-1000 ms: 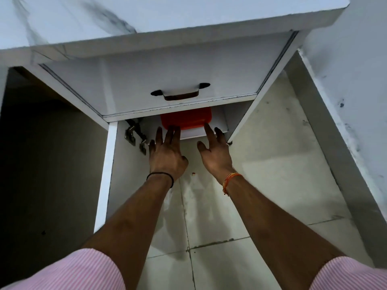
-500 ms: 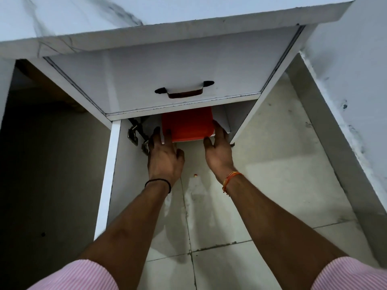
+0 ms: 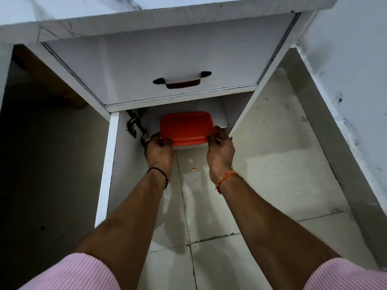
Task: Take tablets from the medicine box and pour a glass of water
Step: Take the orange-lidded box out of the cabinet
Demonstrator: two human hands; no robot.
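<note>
Medicine box (image 3: 187,127): red-lidded, on shelf (image 3: 219,115) beneath drawer (image 3: 167,65).
Left grip (image 3: 159,152): clasps its left end.
Right grip (image 3: 221,150): clasps its right end.

The left hand (image 3: 159,150) and right hand (image 3: 219,151), spread open a second ago, now grip the medicine box (image 3: 186,127) by its near corners; it sits further forward, at the shelf's (image 3: 222,119) front edge.

Both hands (image 3: 159,151) around medicine box (image 3: 186,127)

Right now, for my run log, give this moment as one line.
box: red, closed, under drawer | left hand: grips box | right hand: grips box | stage: pickup
</note>
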